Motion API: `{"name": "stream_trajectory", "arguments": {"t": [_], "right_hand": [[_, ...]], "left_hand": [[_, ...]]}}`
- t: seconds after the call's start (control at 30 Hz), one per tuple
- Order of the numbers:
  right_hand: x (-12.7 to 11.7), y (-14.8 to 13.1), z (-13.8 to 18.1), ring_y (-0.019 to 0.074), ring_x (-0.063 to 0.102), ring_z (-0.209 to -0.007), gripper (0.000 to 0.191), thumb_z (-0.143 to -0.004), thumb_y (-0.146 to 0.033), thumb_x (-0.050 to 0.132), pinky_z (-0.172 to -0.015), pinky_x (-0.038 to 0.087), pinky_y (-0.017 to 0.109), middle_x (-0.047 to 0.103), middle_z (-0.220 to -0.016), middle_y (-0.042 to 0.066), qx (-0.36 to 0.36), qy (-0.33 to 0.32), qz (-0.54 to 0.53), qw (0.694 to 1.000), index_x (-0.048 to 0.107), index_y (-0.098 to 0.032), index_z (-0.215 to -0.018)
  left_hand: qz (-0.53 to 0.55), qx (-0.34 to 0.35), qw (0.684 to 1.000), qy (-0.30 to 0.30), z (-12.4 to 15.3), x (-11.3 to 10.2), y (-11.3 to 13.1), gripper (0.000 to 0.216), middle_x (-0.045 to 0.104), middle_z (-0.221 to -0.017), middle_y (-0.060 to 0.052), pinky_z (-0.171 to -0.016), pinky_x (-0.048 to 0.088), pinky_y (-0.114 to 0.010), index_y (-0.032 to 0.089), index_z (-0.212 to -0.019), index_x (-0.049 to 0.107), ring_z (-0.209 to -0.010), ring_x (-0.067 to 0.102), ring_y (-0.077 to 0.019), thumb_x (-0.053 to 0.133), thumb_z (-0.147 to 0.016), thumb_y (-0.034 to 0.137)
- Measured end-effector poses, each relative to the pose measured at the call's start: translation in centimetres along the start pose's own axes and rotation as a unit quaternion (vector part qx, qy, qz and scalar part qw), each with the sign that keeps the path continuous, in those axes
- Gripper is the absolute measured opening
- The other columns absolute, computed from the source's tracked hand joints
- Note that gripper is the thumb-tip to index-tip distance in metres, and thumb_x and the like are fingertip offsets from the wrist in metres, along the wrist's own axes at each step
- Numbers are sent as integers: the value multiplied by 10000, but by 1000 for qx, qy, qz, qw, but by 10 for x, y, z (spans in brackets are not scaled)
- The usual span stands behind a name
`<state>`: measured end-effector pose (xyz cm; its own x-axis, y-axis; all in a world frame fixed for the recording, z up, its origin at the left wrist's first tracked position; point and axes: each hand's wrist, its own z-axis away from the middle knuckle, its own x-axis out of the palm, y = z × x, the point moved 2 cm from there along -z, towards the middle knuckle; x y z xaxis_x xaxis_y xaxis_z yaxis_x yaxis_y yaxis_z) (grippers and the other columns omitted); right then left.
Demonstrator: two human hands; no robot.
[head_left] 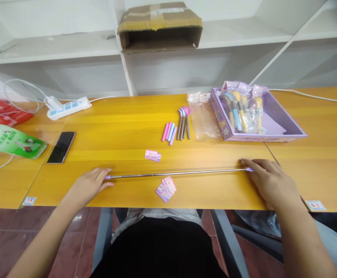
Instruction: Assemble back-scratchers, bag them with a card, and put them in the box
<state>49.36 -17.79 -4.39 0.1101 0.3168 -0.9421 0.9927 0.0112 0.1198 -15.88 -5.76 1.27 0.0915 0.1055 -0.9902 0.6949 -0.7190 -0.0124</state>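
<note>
A thin metal telescopic rod (pixel 180 173), drawn out long, lies level across the front of the table. It has a purple tip at either end. My left hand (pixel 87 186) is closed on its left end, thumb below and fingers above. At the other end, my right hand (pixel 272 181) pinches the purple tip, with most of that tip hidden by the fingers. Small pink and purple cards (pixel 166 189) lie just below the rod, and further cards (pixel 152 155) sit just above it. Beyond are short metal rods with claw-shaped ends (pixel 183 125) and several pastel handles (pixel 170 132).
A purple box (pixel 294 132) holds bagged brushes at the back right, beside clear plastic bags (pixel 203 121). To the left are a phone (pixel 61 147), a green pouch (pixel 14 141) and a power strip (pixel 70 108). A cardboard box (pixel 160 23) overhangs the shelf edge.
</note>
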Motion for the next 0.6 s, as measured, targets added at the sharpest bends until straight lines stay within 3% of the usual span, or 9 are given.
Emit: {"name": "stream_trajectory", "arguments": {"t": [0.1, 0.17, 0.27, 0.43, 0.6], "right_hand": [[-1, -2, 5, 293, 690, -1113, 399, -1122, -315, 466, -888, 570, 384, 740, -1209, 128, 9, 23, -18, 1000, 717, -236, -1422], [-3, -3, 8, 284, 700, -1092, 384, -1118, -296, 477, -932, 574, 387, 742, -1206, 129, 0, 29, -34, 999, 713, -232, -1414], [-7, -4, 8, 279, 710, -1103, 334, -1112, -282, 518, -990, 565, 379, 751, -1211, 133, -8, 14, -51, 999, 719, -243, -1376], [-15, -6, 6, 283, 712, -1099, 303, -1103, -287, 547, -964, 567, 384, 750, -1183, 130, -10, 5, -50, 999, 726, -269, -1347], [-11, -13, 10, 283, 725, -1083, 328, -1084, -258, 567, -945, 574, 393, 767, -1195, 127, -12, 32, -65, 997, 706, -259, -1380]], "left_hand": [[-32, -37, 999, -9, 2, 0, 3, 367, 755, -926, -88, -778, 560, -363, 198, -980, 668, -849, 739, -258, 472, -1147, 459], [-53, -59, 997, -23, 2, 0, 7, 333, 728, -854, -71, -732, 525, -342, 209, -888, 642, -796, 715, -242, 463, -1127, 357], [-80, -101, 990, -57, 1, 0, 13, 251, 738, -827, -65, -681, 476, -320, 213, -844, 649, -792, 713, -235, 509, -1042, 277], [-89, -173, 975, -106, -4, 0, 15, 278, 793, -846, -94, -595, 384, -313, 206, -804, 684, -765, 726, -248, 520, -1010, 296], [-84, -185, 969, -142, -8, 2, 15, 313, 789, -822, -113, -565, 341, -318, 198, -848, 728, -752, 742, -275, 491, -1041, 267]]}}
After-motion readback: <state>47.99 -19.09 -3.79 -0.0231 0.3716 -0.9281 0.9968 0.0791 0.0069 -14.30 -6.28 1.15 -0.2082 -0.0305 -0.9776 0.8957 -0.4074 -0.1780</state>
